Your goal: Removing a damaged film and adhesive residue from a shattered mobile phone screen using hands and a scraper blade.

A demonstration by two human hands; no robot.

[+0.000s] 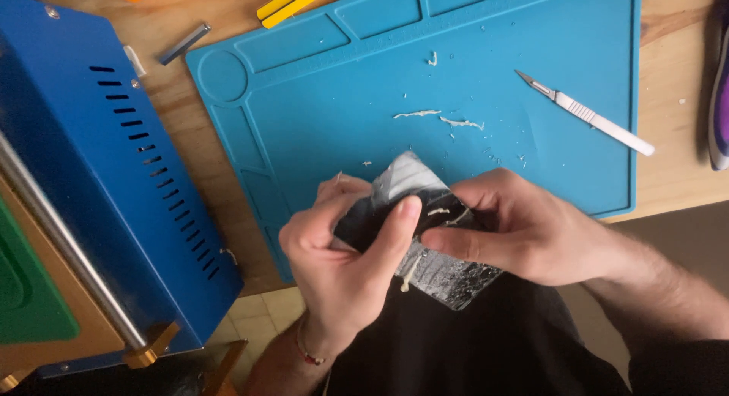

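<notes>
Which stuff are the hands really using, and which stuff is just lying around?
In use:
- left hand and right hand, both gripping the flat dark panel
- pale sticky strips on that panel

Lying about:
- scalpel on the blue mat
- pale scraps on the mat
- yellow-handled tool
- blue metal machine
- small grey bar

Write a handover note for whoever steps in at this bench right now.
Left hand: grip on the near end of the dark glass panel, thumb pressed on its face.
Right hand: pinching the panel's right edge, fingertips at a pale glue strip.
The panel is cracked and held just above the front edge of the blue mat.
Done: pale glue scraps already lie on the mat.
Left: glue strands remain on the panel.
The scalpel lies unused on the mat, to the right.
</notes>
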